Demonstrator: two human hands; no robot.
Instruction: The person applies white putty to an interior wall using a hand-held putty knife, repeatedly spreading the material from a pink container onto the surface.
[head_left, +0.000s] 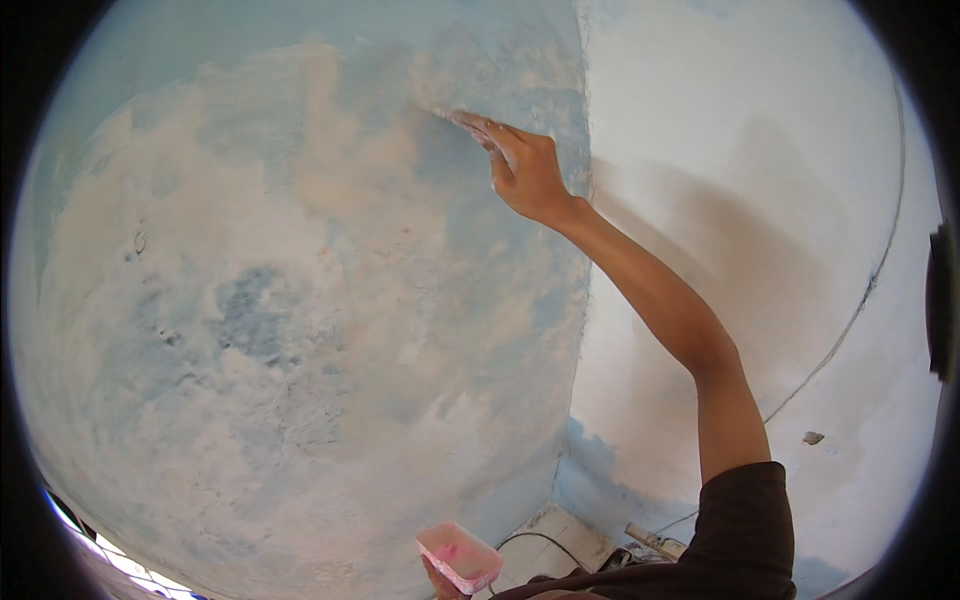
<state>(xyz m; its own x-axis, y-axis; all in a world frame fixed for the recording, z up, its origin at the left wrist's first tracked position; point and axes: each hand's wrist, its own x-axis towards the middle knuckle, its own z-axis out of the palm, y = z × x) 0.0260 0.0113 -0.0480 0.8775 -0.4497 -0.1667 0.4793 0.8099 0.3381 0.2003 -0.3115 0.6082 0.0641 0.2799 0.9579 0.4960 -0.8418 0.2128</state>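
Raised to the blotchy wall [330, 380] with the right grip [522, 165], with fingers [480, 128] drawn close together and aimed left and slightly up. Cannot tell whether pinched on something thin at the tips or bare against the paint. Clamped in the left grip [440, 582], well below and a little left of the right one: a pink tub [484, 577]. Tilted there with long axis slanting from upper left to lower right, open side showing, smeared inside with brighter pink. Much nearer to the left grip than to the right; well apart from the patch under the right fingertips, so reachable only along a long downward line.

Around the right grip, mottled in pale blue and cream; rougher and darker at a bluish patch [255, 310] below and left. Just right of the same grip, turning at a corner into a white wall [760, 80], shaded by a broad arm shadow [745, 235]. Farther right, crossed by a thin dark line [890, 240]. Right of the left grip, low down, near a dark cable [545, 537].
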